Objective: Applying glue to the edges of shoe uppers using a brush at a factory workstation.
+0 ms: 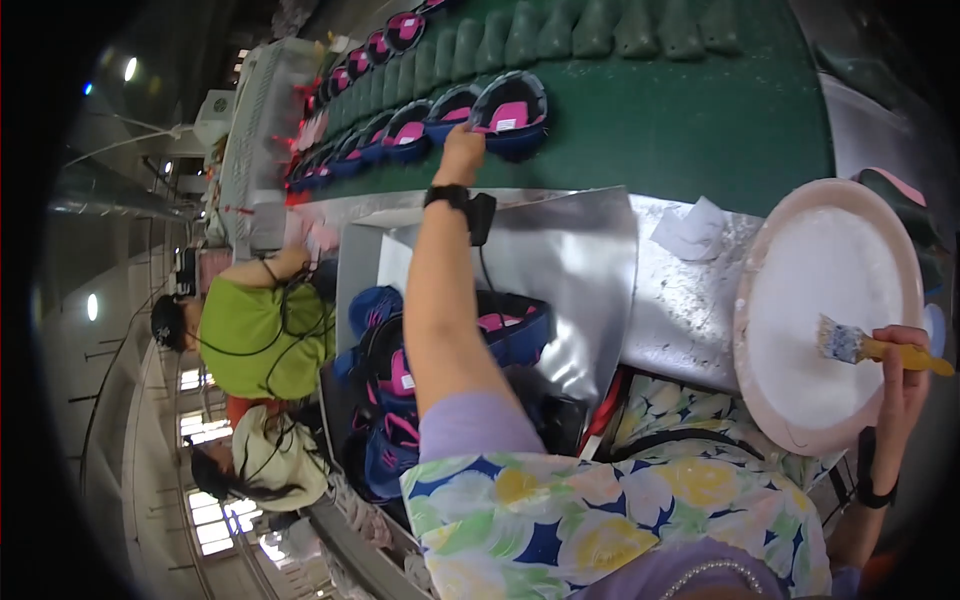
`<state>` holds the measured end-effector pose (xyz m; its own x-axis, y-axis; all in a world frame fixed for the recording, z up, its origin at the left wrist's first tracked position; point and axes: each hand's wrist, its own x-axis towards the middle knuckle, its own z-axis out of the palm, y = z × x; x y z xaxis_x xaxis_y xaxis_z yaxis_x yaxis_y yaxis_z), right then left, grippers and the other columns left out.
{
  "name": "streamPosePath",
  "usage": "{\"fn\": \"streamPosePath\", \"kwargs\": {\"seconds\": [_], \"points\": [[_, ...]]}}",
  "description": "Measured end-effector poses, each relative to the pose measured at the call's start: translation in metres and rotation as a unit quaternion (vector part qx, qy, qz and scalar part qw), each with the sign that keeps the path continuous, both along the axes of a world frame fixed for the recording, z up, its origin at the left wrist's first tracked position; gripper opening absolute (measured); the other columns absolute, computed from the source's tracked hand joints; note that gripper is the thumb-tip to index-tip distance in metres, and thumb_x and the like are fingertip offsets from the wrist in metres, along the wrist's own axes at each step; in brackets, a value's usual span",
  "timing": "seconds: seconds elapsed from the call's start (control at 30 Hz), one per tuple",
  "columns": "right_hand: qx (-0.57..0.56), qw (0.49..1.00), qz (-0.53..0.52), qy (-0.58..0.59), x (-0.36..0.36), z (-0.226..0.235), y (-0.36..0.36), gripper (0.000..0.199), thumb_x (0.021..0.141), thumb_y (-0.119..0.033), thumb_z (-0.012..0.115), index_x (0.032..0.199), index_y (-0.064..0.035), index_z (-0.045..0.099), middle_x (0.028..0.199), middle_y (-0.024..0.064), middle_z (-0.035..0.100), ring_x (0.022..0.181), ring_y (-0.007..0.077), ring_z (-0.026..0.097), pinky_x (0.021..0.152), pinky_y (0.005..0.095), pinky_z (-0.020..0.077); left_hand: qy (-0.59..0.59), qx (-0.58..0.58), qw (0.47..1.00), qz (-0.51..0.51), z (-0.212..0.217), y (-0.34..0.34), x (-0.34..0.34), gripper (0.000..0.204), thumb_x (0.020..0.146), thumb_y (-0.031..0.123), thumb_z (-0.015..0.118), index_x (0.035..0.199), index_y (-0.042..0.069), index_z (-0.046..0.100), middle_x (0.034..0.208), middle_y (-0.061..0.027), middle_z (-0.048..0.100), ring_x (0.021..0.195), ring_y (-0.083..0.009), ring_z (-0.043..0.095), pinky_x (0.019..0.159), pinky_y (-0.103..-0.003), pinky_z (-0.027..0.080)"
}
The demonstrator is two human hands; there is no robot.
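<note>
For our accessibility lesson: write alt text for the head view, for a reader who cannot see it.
A person's left hand places a blue-and-pink shoe upper on a green conveyor belt, while the right hand dips a yellow-handled brush into a basin of white glue. Co-workers sit nearby.

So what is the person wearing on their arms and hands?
Both hands are bare, no gloves. The left hand has a black band at the wrist with a small black box hanging from it and a thin black cable trailing down. The left arm's sleeve is short and pale purple. The right hand also has a black band round its wrist.
</note>
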<state>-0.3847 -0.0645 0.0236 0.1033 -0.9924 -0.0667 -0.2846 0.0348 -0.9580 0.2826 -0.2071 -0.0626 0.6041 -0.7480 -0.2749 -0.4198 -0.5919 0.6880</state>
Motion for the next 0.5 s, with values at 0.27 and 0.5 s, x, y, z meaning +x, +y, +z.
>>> {"fn": "streamPosePath", "kwargs": {"seconds": [0.27,0.5], "points": [[-0.027,0.997,0.068,0.023,-0.017,-0.01,0.01,0.016,0.103,-0.016,0.054,0.11,-0.0017,0.057,0.108,0.0056,0.06,0.097,0.0123,0.057,0.088,0.0261,0.0439,-0.185,0.37,0.868,-0.275,0.101,0.184,-0.065,0.105,0.073,0.077,0.067,0.141,-0.002,0.051,0.141,-0.0274,0.053,0.135,-0.0384,0.048,0.113,-0.042,0.036],[-0.042,0.992,0.115,0.032,-0.023,-0.016,0.021,0.016,0.103,-0.014,0.051,0.112,-0.0009,0.056,0.113,0.0065,0.057,0.104,0.0147,0.056,0.093,0.0277,0.043,-0.338,0.24,0.745,-0.523,0.074,0.275,-0.171,0.076,0.075,0.052,0.073,0.137,0.012,0.053,0.092,-0.0156,0.068,0.088,-0.0353,0.069,0.077,-0.054,0.051]]}}
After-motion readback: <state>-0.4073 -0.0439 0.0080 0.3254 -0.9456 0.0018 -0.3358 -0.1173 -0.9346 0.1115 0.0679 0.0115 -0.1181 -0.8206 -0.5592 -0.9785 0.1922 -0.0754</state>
